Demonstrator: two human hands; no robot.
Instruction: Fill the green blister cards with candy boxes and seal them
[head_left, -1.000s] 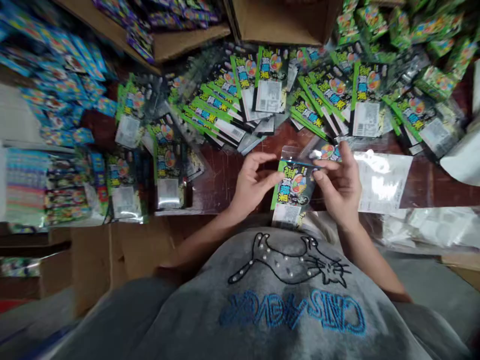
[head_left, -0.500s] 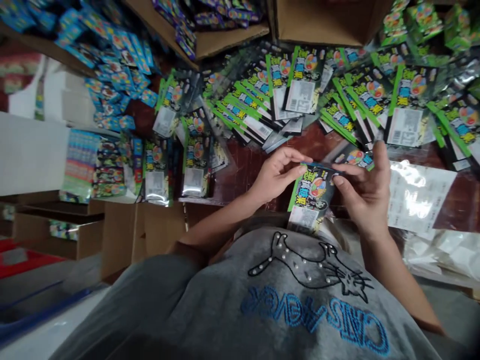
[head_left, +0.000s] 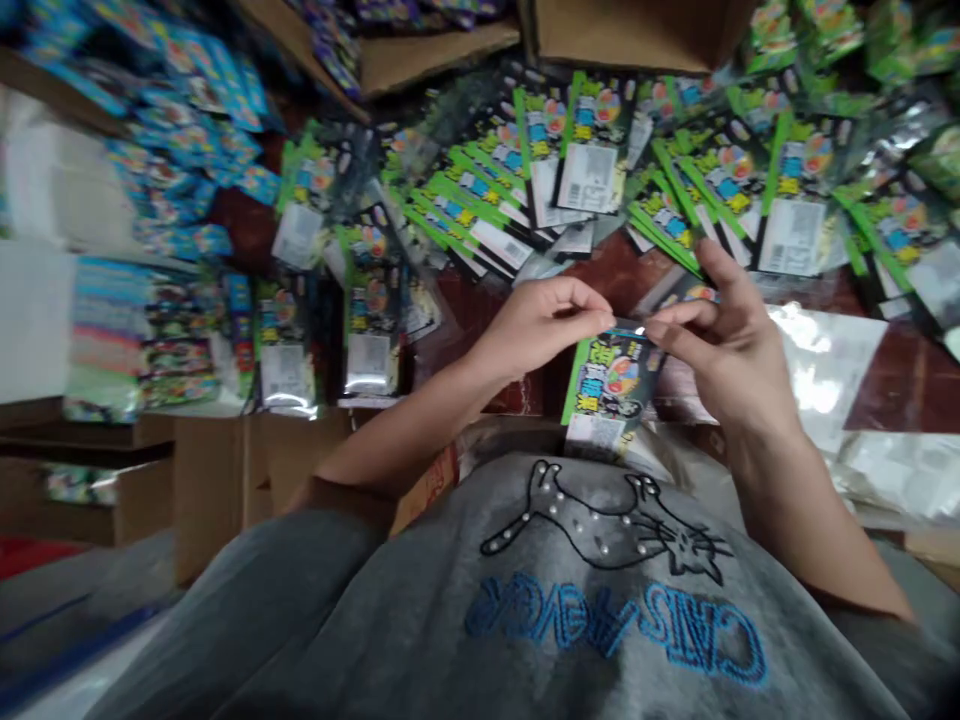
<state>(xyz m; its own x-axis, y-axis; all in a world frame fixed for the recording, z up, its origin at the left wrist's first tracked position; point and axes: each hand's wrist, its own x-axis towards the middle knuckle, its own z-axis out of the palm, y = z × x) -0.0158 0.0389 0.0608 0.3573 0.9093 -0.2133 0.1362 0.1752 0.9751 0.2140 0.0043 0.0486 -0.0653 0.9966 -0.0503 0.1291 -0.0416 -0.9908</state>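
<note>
By the table [head_left: 600,275], the left hand [head_left: 551,318] and the right hand [head_left: 739,345] both pinch the top of one packet [head_left: 611,385], seemingly unfinished. Similar packets [head_left: 589,180] lie beyond, perhaps already done.

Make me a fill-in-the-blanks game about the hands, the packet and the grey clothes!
1. The left hand and the right hand hold the packet not by its bottom but by its ____ edge.
2. The bright stripe down the packet's left side is coloured ____.
3. The whiskered animal on the grey garment is a ____.
4. The lettering below that animal is coloured ____.

Missing words: top; green; cat; blue.
</note>
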